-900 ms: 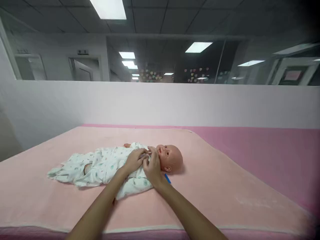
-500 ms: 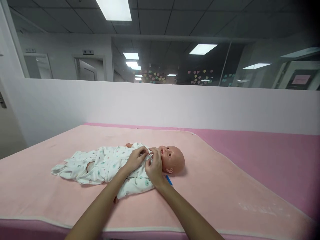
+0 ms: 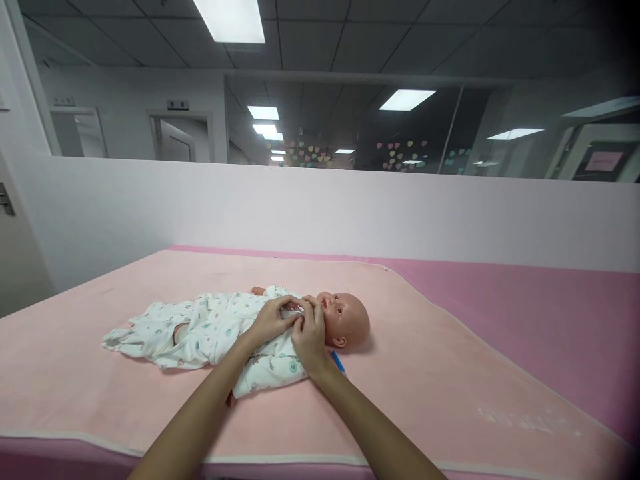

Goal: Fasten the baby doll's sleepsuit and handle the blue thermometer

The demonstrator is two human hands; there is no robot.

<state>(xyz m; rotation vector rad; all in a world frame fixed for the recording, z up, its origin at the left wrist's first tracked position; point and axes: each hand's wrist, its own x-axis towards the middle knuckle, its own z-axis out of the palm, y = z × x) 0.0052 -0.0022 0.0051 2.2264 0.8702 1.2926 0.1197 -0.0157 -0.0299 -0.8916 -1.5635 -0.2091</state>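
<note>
A baby doll [image 3: 349, 321] lies on its back, its bald head to the right. It wears a white romper [image 3: 225, 323] with small coloured prints. My left hand [image 3: 274, 317] curves over the upper chest, thumb and fingertips closed near the collar. Close to the doll's chin, my right hand [image 3: 309, 337] has its fingers bent and pinched, and its fingertips meet those of the left. Something small and whitish shows between the hands, but its kind cannot be made out. Just right of my right wrist lies a slim blue stick-like object [image 3: 338, 361], partly hidden by the forearm.
A peach-pink mat [image 3: 440, 387] with a pale edging covers the padded pink surface [image 3: 525, 313]. Behind it rises a low white wall [image 3: 350, 213] with glass above. A door handle [image 3: 6, 200] shows at the far left.
The fingertips of both hands have come closer together at the collar, and the left fingers now arch more over it. The doll lies as before.
</note>
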